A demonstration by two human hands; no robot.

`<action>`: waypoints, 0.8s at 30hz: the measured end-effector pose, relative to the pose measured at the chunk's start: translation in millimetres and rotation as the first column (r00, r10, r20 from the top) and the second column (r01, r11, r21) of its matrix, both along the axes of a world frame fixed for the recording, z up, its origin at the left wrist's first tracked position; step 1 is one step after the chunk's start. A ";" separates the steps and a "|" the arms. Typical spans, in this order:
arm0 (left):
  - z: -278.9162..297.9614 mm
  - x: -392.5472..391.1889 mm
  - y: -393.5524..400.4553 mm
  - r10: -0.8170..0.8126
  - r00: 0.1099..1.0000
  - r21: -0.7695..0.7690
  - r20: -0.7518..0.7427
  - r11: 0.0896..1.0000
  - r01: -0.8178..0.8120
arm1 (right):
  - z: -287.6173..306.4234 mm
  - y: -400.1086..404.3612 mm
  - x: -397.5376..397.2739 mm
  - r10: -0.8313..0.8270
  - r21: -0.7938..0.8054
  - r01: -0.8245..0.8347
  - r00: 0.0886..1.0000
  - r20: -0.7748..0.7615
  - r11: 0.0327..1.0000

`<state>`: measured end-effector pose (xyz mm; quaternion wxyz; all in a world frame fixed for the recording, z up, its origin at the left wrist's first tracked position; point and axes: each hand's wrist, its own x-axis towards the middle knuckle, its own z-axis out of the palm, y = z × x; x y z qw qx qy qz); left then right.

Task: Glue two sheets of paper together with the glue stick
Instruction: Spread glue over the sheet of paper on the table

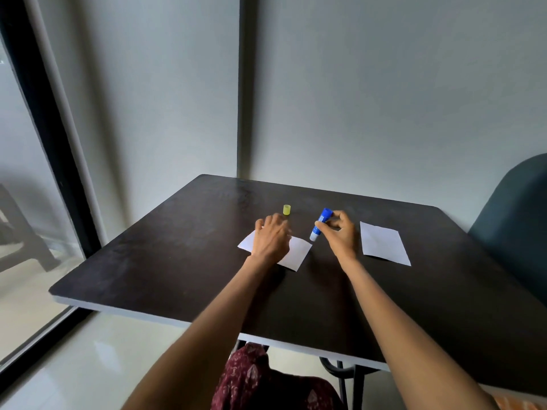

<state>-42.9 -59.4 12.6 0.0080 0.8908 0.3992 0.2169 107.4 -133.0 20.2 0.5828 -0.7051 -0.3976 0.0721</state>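
Dark table (177, 276): two sheets, left hand (270, 235) flat on one (297, 253); right hand (340, 232) pinches glue stick (319, 224).

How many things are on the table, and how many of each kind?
Sheets of white paper: 2, one under the left hand at, one lying apart at
Blue glue stick: 1, held in the right hand
Yellow cap: 1, standing alone
Total: 4
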 end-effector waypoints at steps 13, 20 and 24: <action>9.1 7.2 14.3 -0.227 0.901 -0.187 -0.371 0.968 0.167 | -1.0 21.8 4.3 -0.007 -0.012 0.007 1.000 -0.003 1.000; 10.7 -1.4 30.9 -0.293 0.916 -0.315 -0.274 0.927 0.202 | 4.1 43.5 -3.2 0.029 -0.085 -0.028 1.000 0.011 0.996; 8.7 -5.5 31.8 -0.326 0.901 -0.324 -0.286 0.918 0.229 | 2.8 54.6 -10.2 0.035 -0.116 -0.028 0.997 0.062 0.993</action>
